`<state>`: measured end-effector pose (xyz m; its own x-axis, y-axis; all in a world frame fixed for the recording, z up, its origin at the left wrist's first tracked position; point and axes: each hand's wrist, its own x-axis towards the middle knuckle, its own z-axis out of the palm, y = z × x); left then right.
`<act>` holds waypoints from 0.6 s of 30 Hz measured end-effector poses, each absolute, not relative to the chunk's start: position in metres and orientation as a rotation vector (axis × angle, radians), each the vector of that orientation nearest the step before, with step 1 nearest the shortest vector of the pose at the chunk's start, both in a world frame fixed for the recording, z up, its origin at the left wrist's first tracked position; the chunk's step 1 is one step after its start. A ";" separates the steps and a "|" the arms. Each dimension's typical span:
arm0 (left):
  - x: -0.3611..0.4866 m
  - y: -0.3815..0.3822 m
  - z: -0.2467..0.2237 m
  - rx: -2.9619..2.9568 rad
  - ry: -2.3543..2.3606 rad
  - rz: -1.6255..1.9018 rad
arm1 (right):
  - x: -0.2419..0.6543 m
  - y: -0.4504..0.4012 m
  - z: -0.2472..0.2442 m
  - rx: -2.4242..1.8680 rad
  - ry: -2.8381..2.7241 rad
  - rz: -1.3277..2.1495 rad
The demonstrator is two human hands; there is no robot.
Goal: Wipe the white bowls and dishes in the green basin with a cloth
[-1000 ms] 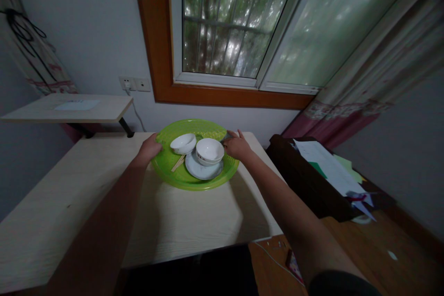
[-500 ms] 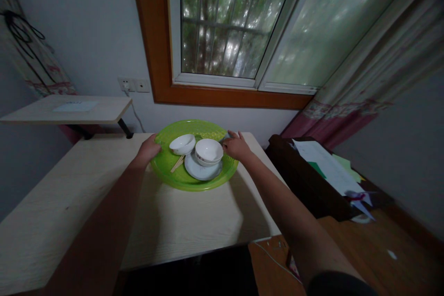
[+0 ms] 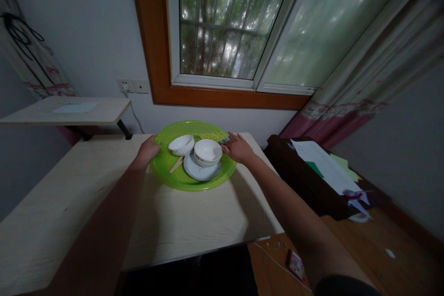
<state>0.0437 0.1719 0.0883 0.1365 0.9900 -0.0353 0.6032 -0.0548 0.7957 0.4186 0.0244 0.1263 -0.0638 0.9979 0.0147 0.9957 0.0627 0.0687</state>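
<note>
A round green tray (image 3: 194, 186) lies on the pale wooden table. My left hand (image 3: 148, 149) grips its left rim, fingers wrapped round the edge. At the right rim is my right hand (image 3: 239, 147), fingers partly spread, over a greyish item (image 3: 225, 140) that it partly hides. On the tray, a tilted white bowl (image 3: 181, 145) sits at the left. Stacked white bowls (image 3: 208, 151) rest on a white plate (image 3: 201, 174). Wooden chopsticks (image 3: 176, 164) lie left of the plate.
A raised shelf (image 3: 104, 110) with a paper stands at the table's back left. Behind are a wall socket (image 3: 133, 86) and a window (image 3: 222, 23). A dark brown piece of furniture (image 3: 305, 185) with papers stands to the right. A cable and a small box (image 3: 296, 266) lie on the floor.
The view has shifted very slightly. My right fingers have moved a little at the rim, and more of the small box on the floor shows. The tray and dishes look the same.
</note>
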 end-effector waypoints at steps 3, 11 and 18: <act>0.044 0.172 0.087 1.669 1.537 0.754 | 0.416 0.004 0.129 2.039 2.305 0.072; 0.043 0.178 0.080 1.674 1.577 0.734 | 0.381 -0.049 0.137 1.852 2.401 0.031; 0.043 0.177 0.080 1.675 1.602 0.742 | 0.334 -0.058 0.145 1.687 2.496 -0.272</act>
